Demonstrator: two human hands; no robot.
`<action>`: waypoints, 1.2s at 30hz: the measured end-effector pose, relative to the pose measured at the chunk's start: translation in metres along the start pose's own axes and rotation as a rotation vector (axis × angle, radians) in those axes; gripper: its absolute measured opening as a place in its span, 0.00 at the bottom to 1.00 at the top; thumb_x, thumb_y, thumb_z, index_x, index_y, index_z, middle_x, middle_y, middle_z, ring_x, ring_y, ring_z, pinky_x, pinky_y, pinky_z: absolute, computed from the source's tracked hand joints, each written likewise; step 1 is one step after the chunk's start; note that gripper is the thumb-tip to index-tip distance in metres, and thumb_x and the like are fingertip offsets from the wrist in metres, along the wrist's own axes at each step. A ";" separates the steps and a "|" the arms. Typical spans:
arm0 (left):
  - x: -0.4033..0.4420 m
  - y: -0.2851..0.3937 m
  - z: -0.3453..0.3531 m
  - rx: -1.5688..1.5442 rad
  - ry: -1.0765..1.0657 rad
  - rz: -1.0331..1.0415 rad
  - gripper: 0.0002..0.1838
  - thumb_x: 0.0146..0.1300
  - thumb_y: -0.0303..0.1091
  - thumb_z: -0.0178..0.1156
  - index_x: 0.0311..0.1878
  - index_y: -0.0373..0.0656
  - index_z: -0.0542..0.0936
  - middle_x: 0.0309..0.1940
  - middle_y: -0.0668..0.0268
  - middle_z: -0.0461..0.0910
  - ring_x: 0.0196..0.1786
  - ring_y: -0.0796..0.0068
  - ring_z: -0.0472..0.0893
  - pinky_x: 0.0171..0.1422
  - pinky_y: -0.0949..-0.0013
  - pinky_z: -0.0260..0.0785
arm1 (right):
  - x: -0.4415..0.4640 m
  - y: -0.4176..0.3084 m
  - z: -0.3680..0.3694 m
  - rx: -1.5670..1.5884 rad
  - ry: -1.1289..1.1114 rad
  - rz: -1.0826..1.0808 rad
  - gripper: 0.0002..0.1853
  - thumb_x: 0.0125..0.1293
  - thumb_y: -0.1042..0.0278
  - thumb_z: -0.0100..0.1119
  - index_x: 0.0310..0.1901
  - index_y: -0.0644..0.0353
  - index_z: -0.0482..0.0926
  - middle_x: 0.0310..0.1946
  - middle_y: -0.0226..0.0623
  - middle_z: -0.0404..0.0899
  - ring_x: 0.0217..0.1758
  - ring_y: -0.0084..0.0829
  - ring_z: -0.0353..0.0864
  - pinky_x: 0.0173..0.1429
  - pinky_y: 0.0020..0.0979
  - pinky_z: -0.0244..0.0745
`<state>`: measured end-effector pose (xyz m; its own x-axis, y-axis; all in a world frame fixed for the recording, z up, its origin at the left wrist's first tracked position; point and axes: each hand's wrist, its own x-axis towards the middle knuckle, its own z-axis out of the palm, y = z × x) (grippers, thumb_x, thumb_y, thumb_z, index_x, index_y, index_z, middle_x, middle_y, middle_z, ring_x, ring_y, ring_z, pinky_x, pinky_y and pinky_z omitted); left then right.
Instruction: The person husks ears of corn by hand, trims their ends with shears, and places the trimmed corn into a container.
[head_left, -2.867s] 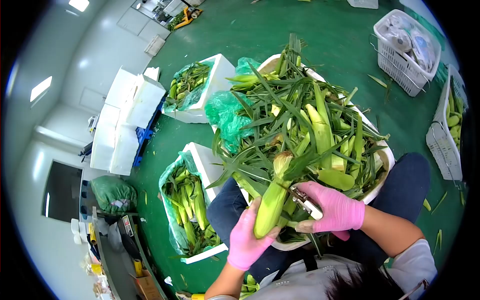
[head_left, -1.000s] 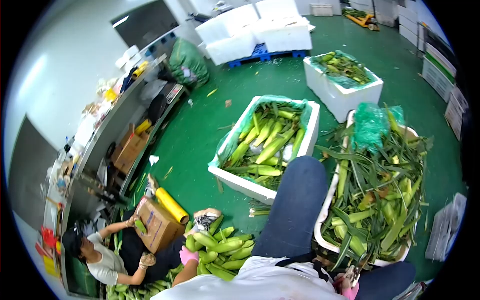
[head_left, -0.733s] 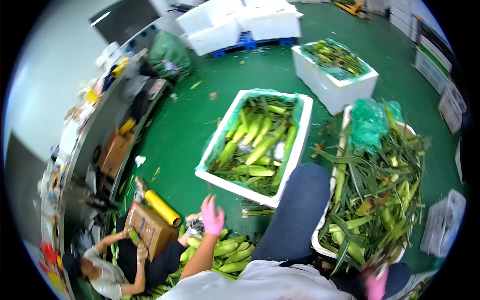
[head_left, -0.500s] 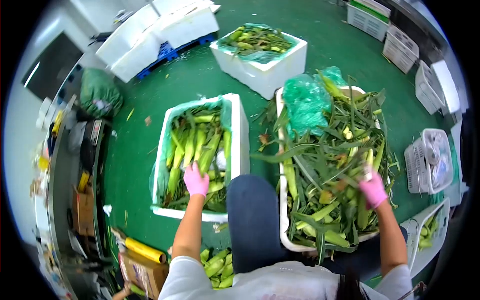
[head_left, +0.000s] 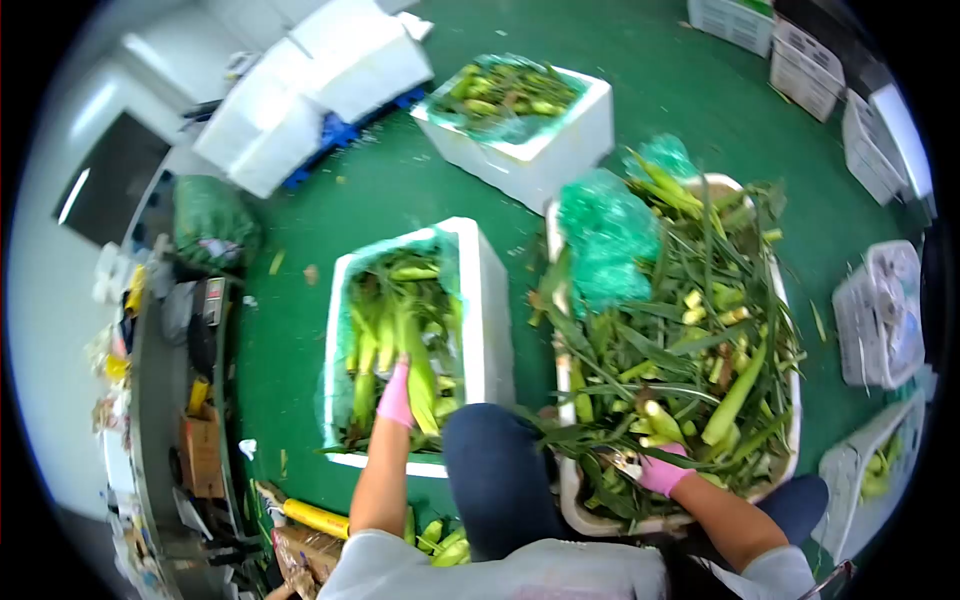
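Observation:
My left hand (head_left: pixel 397 395), in a pink glove, reaches into the white foam box (head_left: pixel 483 330) at the centre left. It touches a large green corn ear (head_left: pixel 420 375) there; its fingers are mostly hidden among the ears. My right hand (head_left: pixel 663 470), gloved in pink, is closed round a metal tool (head_left: pixel 625 463) low over the white tub (head_left: pixel 795 400). Long leaves, husks and cut stalks fill this tub, and a crumpled green plastic bag (head_left: pixel 608 235) lies at its upper left.
Another foam box (head_left: pixel 560 150) with corn waste stands beyond. White baskets (head_left: pixel 880 315) line the right side. Stacked foam boxes (head_left: pixel 350 60), a green sack (head_left: pixel 212 225) and a shelf (head_left: pixel 155 400) are at left. A co-worker's arm (head_left: pixel 290 585) shows beside a carton (head_left: pixel 305 548).
The view has swung from the tub to the co-worker and back. My left hand no longer holds the earlier ear and is now in the foam box. My right hand has moved down the tub.

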<state>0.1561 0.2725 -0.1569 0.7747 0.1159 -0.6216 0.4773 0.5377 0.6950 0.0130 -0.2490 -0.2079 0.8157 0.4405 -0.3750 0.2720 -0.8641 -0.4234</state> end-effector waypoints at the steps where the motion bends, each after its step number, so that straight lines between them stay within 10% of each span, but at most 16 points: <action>1: -0.047 0.010 0.028 -0.139 -0.071 0.040 0.32 0.74 0.65 0.55 0.65 0.48 0.77 0.46 0.58 0.85 0.42 0.60 0.86 0.42 0.58 0.83 | -0.004 -0.014 -0.026 -0.023 -0.105 0.024 0.26 0.60 0.44 0.63 0.53 0.54 0.81 0.44 0.44 0.87 0.44 0.47 0.88 0.48 0.49 0.81; 3: -0.114 0.021 0.055 -0.264 -0.332 0.033 0.36 0.68 0.73 0.56 0.59 0.48 0.80 0.45 0.55 0.84 0.43 0.57 0.85 0.41 0.57 0.81 | -0.014 -0.009 -0.024 -0.093 -0.079 -0.021 0.38 0.57 0.40 0.64 0.64 0.58 0.77 0.58 0.50 0.83 0.64 0.47 0.82 0.68 0.41 0.76; 6: -0.185 0.010 0.106 -0.465 -0.406 0.131 0.36 0.67 0.65 0.62 0.64 0.43 0.78 0.56 0.53 0.81 0.56 0.54 0.81 0.56 0.50 0.81 | -0.029 -0.022 -0.106 0.058 -0.391 0.073 0.45 0.58 0.40 0.62 0.72 0.64 0.69 0.63 0.58 0.79 0.62 0.51 0.82 0.69 0.40 0.75; 11: -0.230 -0.058 0.169 -0.129 -0.602 0.262 0.39 0.70 0.57 0.65 0.76 0.44 0.67 0.65 0.56 0.75 0.64 0.54 0.79 0.63 0.50 0.79 | -0.098 -0.030 -0.233 0.032 -0.194 0.020 0.41 0.60 0.48 0.69 0.71 0.62 0.69 0.38 0.51 0.87 0.47 0.50 0.88 0.54 0.44 0.83; 15: -0.257 -0.088 0.232 0.223 -0.580 0.358 0.49 0.63 0.51 0.74 0.79 0.43 0.58 0.61 0.59 0.74 0.62 0.64 0.79 0.64 0.60 0.76 | -0.165 -0.038 -0.253 0.601 0.327 -0.078 0.43 0.57 0.57 0.75 0.72 0.58 0.66 0.45 0.40 0.83 0.30 0.34 0.87 0.34 0.34 0.83; 17: -0.248 -0.108 0.240 0.371 -0.616 0.466 0.48 0.63 0.48 0.75 0.78 0.39 0.60 0.63 0.61 0.74 0.65 0.67 0.76 0.69 0.63 0.70 | -0.191 -0.064 -0.258 1.021 0.022 0.153 0.49 0.61 0.60 0.75 0.78 0.60 0.55 0.53 0.38 0.79 0.21 0.28 0.82 0.25 0.29 0.80; 20: -0.257 -0.118 0.255 0.670 -0.681 0.491 0.48 0.64 0.43 0.74 0.79 0.35 0.59 0.69 0.60 0.71 0.71 0.67 0.71 0.76 0.63 0.63 | -0.164 -0.036 -0.160 0.960 0.235 -0.163 0.48 0.62 0.60 0.74 0.78 0.61 0.55 0.56 0.38 0.77 0.38 0.28 0.84 0.39 0.29 0.83; 24: -0.259 -0.116 0.257 0.901 -0.890 0.238 0.48 0.67 0.35 0.70 0.83 0.35 0.54 0.77 0.58 0.64 0.78 0.67 0.63 0.82 0.64 0.55 | -0.159 -0.041 -0.168 1.048 0.159 -0.054 0.47 0.61 0.52 0.76 0.73 0.70 0.63 0.56 0.50 0.77 0.58 0.41 0.79 0.65 0.36 0.75; 31: -0.242 -0.101 0.242 0.453 -1.064 -0.559 0.56 0.57 0.61 0.72 0.80 0.39 0.57 0.53 0.52 0.78 0.43 0.62 0.84 0.49 0.61 0.80 | -0.131 -0.033 -0.128 1.031 0.434 -0.400 0.39 0.55 0.58 0.81 0.65 0.66 0.71 0.58 0.46 0.77 0.59 0.38 0.78 0.67 0.38 0.74; 36: -0.243 -0.094 0.249 0.472 -0.976 -0.610 0.54 0.56 0.61 0.72 0.78 0.40 0.59 0.47 0.48 0.80 0.38 0.59 0.86 0.42 0.61 0.82 | -0.131 -0.046 -0.120 1.259 0.340 -0.227 0.18 0.58 0.67 0.74 0.50 0.57 0.83 0.36 0.27 0.81 0.39 0.21 0.79 0.46 0.28 0.77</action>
<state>0.0263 -0.0140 0.0190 0.2626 -0.8246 -0.5011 0.8131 -0.0905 0.5750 -0.0454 -0.2958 -0.0406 0.9518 0.3028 -0.0487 -0.0877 0.1163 -0.9893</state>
